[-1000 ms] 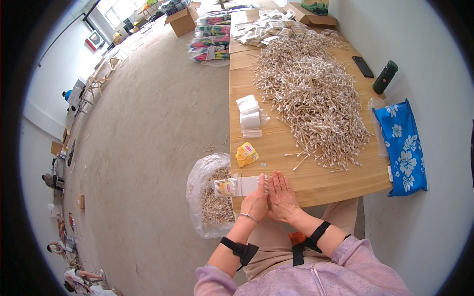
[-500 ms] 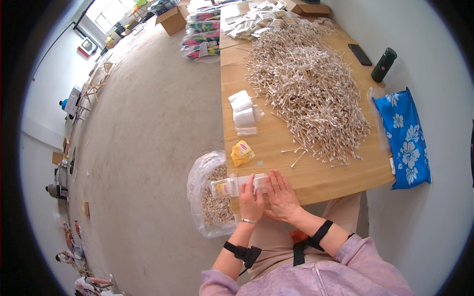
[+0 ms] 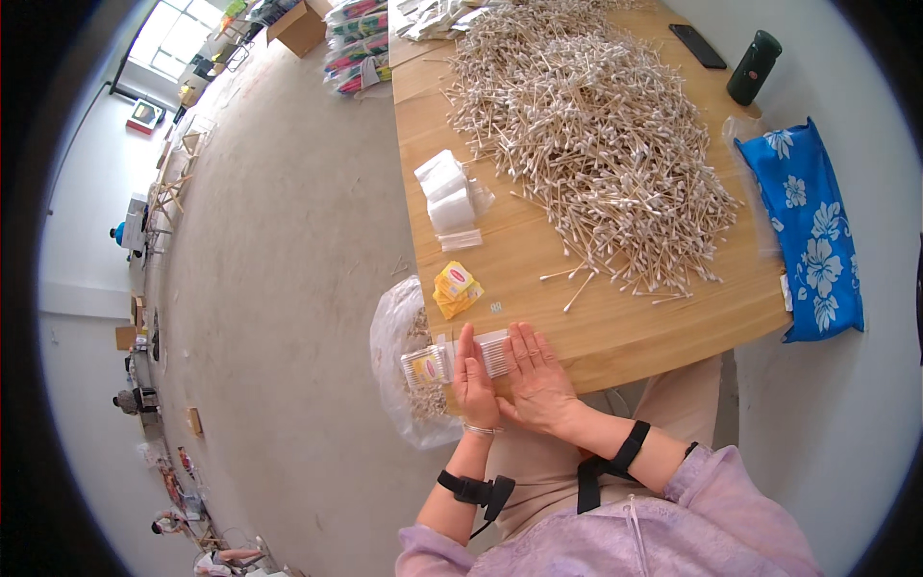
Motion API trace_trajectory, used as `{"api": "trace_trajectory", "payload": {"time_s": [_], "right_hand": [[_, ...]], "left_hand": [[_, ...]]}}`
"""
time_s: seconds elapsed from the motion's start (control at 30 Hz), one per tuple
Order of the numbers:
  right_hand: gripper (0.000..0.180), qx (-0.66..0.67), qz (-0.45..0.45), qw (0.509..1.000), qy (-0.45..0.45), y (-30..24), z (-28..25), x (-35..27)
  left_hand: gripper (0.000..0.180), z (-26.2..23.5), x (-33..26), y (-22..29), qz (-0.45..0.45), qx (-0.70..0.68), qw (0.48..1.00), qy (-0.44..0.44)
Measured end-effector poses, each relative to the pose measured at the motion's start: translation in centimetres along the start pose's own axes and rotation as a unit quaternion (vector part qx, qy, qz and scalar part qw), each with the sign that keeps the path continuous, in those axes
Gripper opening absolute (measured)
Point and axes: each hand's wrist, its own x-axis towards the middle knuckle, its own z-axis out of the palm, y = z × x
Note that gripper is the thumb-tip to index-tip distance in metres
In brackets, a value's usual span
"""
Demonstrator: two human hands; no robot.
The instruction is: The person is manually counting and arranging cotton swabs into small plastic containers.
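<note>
A small row of cotton swabs [image 3: 494, 354] lies side by side near the table's front edge, between my hands. My left hand [image 3: 474, 389] stands on edge at the row's left, fingers stretched and close together. At the row's right end my right hand [image 3: 538, 387] rests with fingers straight, its fingertips beside the swabs. Neither hand grips anything. Left of my left hand, a clear packet of swabs with a yellow card [image 3: 425, 366] sits at the table corner. Yellow cards [image 3: 457, 289] lie in a small stack just beyond.
A large heap of loose swabs [image 3: 596, 144] covers much of the wooden table [image 3: 538, 308]. Clear plastic bags [image 3: 447, 197] lie at its left edge. A phone [image 3: 698, 46], dark bottle [image 3: 755, 67] and blue floral package [image 3: 812, 231] line the right. A plastic sack of swabs [image 3: 389, 356] stands below the corner.
My left hand has turned more on edge and its fingers have straightened, uncovering more of the swab row. My right fingers remain beside the swabs. The whole view has shifted slightly.
</note>
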Motion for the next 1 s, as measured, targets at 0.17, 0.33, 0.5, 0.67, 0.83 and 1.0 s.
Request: {"api": "trace_trajectory", "payload": {"time_s": [0.17, 0.33, 0.5, 0.67, 0.83, 1.0], "right_hand": [[0.088, -0.014, 0.008, 1.0, 0.0, -1.2, 0.9, 0.8], [0.089, 0.032, 0.009, 0.999, 0.028, -1.5, 1.3, 1.3], [0.09, 0.05, 0.021, 0.998, 0.015, -1.8, 1.2, 1.4], [0.086, 0.038, 0.024, 0.998, 0.035, -2.0, 1.3, 1.5], [0.085, 0.035, 0.01, 0.999, 0.024, -2.0, 1.2, 1.5], [0.082, 0.028, 0.021, 0.998, 0.048, -2.6, 2.0, 1.9]], "left_hand": [[0.045, -0.4, 0.8, 0.5, 0.003, -0.016, 1.0, 0.016], [0.044, -1.5, 1.4, 0.4, -0.006, 0.018, 1.0, -0.005], [0.045, -0.9, 1.1, 1.1, -0.016, 0.027, 0.999, 0.021], [0.044, -0.9, 1.3, 0.9, -0.014, 0.003, 0.999, 0.047], [0.043, -1.7, 1.6, 0.7, -0.015, -0.03, 0.999, 0.038], [0.043, -1.2, 2.1, 1.5, -0.012, -0.021, 0.999, 0.033]]}}
